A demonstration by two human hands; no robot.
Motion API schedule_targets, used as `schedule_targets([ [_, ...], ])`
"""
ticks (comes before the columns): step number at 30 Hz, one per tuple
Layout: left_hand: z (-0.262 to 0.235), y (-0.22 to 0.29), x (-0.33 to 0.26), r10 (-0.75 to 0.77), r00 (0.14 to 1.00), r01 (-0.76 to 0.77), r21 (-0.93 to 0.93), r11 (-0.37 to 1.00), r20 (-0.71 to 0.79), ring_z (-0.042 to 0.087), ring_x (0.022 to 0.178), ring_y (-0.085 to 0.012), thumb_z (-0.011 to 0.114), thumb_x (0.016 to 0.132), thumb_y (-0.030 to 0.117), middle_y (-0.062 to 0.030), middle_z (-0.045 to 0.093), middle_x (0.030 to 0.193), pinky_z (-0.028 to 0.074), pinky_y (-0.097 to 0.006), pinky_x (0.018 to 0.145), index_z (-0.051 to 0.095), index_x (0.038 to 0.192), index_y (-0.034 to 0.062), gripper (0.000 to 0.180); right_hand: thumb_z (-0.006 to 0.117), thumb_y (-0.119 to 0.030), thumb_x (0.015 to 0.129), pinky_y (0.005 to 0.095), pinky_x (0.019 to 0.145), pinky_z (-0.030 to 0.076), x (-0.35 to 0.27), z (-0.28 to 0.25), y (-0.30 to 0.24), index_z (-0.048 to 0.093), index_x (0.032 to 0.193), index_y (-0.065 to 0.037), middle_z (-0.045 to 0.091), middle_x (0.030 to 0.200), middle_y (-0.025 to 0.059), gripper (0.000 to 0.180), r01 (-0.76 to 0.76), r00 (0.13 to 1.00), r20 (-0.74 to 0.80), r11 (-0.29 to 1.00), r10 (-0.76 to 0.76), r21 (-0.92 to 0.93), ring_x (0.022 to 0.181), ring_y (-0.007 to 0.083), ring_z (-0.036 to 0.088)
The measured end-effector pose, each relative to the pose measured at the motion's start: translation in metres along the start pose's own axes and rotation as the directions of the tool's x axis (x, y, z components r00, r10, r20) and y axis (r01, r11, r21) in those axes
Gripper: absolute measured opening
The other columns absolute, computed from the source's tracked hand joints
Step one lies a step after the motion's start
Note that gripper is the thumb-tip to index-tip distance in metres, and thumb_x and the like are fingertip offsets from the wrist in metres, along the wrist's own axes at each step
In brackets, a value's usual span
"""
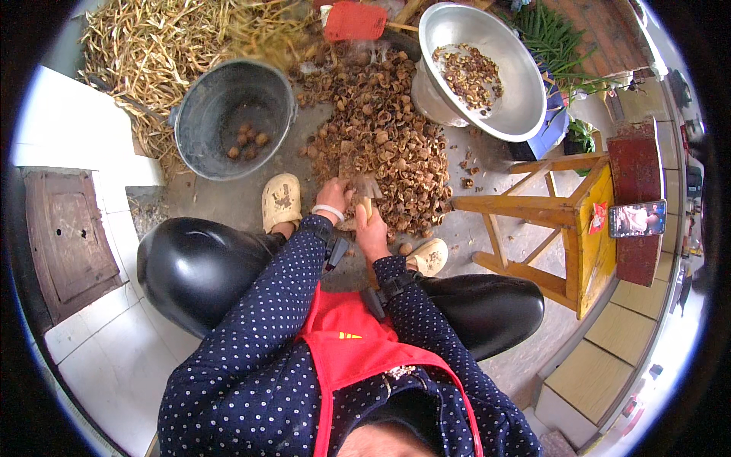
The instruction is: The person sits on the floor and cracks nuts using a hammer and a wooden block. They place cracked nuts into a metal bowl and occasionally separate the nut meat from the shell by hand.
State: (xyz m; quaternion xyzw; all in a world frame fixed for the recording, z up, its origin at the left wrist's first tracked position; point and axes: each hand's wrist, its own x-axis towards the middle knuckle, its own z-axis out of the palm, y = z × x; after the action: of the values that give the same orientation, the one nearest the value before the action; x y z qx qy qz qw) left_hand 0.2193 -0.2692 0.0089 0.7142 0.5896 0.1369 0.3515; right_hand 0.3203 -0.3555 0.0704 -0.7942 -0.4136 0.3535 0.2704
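My right hand (371,234) is closed round the pale wooden handle (368,208) of a short striking tool. Its grey metal head (368,187) is smeared by motion, so its exact kind is unclear. Close beside the head, my left hand (333,199) has its fingers bent and drawn together; what they pinch, if anything, is hidden. Both hands are low over the near edge of a big heap of cracked walnut shells (396,141). Several whole walnuts (247,141) lie in a dark bucket (194,122) to the left.
A metal basin (525,114) with walnut kernels (468,75) stands far right. A yellow wooden stool (590,236) is at the right, with a phone (638,218) on a dark red board beside it. Dry stalks (167,46) fill the far left. A red dustpan-like piece (355,20) lies behind.
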Motion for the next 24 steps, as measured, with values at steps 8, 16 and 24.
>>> schedule_targets([
  [8,0.003,0.003,0.002,-0.012,1.0,0.011,0.036,0.999,0.01,0.059,0.097,-0.0352,0.063,0.081,0.019,-0.019,0.061,0.107,0.049,-0.042,0.084,0.063,0.106,0.0036,0.029,0.051,-0.042,0.093,0.0416,0.061,0.047,0.001,-0.018,-0.012,0.055,0.094,-0.001,0.061,0.073,0.0192,0.041,0.035,0.982,-0.186,0.972,0.009,0.234,0.068,0.0351,0.062],
  [16,0.026,0.042,0.011,-0.007,0.985,-0.004,0.062,0.998,0.175,0.056,0.107,-0.0366,0.055,0.086,0.025,-0.0214,0.057,0.115,0.048,-0.043,0.086,0.053,0.121,0.0034,0.042,0.05,-0.043,0.094,0.0406,0.065,0.047,0.008,-0.033,-0.001,0.054,0.095,-0.001,0.06,0.074,0.0179,0.042,0.018,0.969,-0.239,0.957,0.054,0.289,0.069,0.0323,0.061],
  [24,0.039,0.061,-0.003,0.284,0.959,-0.271,-0.32,0.908,-0.004,0.057,0.101,-0.0358,0.057,0.085,0.022,-0.0179,0.059,0.11,0.047,-0.04,0.085,0.057,0.117,0.0033,0.037,0.051,-0.04,0.094,0.0361,0.063,0.049,0.008,-0.041,-0.006,0.057,0.099,0.001,0.064,0.076,0.0143,0.041,0.124,0.948,-0.318,0.937,-0.014,0.327,0.068,0.0233,0.062],
])
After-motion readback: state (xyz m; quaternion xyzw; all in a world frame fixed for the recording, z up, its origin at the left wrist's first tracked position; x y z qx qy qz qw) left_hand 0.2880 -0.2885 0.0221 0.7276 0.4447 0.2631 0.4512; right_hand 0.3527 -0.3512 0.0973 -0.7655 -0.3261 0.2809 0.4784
